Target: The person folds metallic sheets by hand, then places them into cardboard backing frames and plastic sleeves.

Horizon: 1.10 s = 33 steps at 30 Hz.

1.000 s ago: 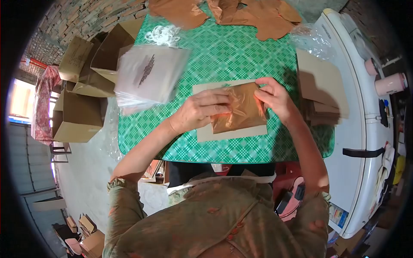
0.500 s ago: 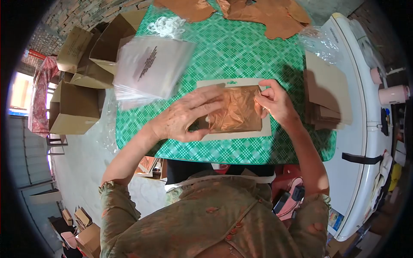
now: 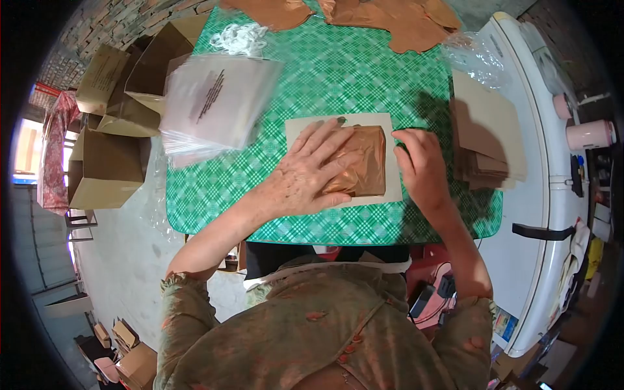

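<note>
A copper-coloured shiny film, folded into a flat rectangle (image 3: 369, 162), lies on a pale beige card (image 3: 394, 188) near the table's front edge. My left hand (image 3: 312, 166) rests flat over the left part of the folded film and the card, its fingers spread. Just past the card's right edge is my right hand (image 3: 421, 159), its fingers loosely bent and the thumb a little apart from the forefinger. Nothing shows between them. The left side of the film is hidden under my left hand.
A stack of clear plastic bags (image 3: 208, 97) lies at the left, with white cord (image 3: 240, 40) behind. More copper-coloured sheets (image 3: 396, 19) lie at the far edge. Beige cards (image 3: 484, 123) are stacked at the right, by a white refrigerator (image 3: 530, 195). Cardboard boxes (image 3: 107, 169) stand left of the table.
My right hand has let go of the film's right edge and moved slightly right. My left hand has flattened onto the film, which now looks smoother.
</note>
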Motion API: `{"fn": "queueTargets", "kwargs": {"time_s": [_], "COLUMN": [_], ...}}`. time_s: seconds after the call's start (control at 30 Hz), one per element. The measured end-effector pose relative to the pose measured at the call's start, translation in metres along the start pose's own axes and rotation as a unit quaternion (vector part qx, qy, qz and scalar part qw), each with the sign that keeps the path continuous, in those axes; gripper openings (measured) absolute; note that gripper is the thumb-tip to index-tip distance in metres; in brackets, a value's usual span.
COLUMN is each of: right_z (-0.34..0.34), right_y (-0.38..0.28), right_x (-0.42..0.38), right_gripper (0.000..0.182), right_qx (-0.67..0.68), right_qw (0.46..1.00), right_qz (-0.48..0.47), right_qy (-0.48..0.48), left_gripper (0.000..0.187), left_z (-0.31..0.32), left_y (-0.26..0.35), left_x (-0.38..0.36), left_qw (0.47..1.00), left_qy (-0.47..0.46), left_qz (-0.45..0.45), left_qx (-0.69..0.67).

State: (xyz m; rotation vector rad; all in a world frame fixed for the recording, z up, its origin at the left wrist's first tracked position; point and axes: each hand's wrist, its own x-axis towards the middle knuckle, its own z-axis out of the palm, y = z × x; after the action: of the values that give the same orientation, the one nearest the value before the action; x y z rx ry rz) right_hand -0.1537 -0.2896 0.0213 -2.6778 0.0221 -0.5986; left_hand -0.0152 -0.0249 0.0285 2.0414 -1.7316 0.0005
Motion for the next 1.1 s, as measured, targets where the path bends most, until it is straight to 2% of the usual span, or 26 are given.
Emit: {"fn": "queueTargets", "kwargs": {"time_s": [0.17, 0.27, 1.1], "right_z": [0.004, 0.007, -0.015], "right_y": [-0.015, -0.019, -0.012], "right_x": [-0.014, -0.019, -0.022], "right_gripper": [0.050, 0.055, 0.059], "right_qx": [-0.117, -0.136, -0.088], "right_qw": [0.992, 0.990, 0.986], "right_qz": [-0.040, -0.036, -0.098], "right_qy": [0.005, -0.003, -0.101], "left_gripper": [0.088, 0.089, 0.089], "left_z": [-0.005, 0.004, 0.020], "left_y": [0.005, 0.004, -0.004], "left_x": [0.008, 0.010, 0.015], "left_qw": [1.000, 1.000, 0.999], "left_qy": [-0.013, -0.012, -0.039], "left_qz": [0.001, 0.001, -0.027], "left_qx": [0.003, 0.011, 0.017]}}
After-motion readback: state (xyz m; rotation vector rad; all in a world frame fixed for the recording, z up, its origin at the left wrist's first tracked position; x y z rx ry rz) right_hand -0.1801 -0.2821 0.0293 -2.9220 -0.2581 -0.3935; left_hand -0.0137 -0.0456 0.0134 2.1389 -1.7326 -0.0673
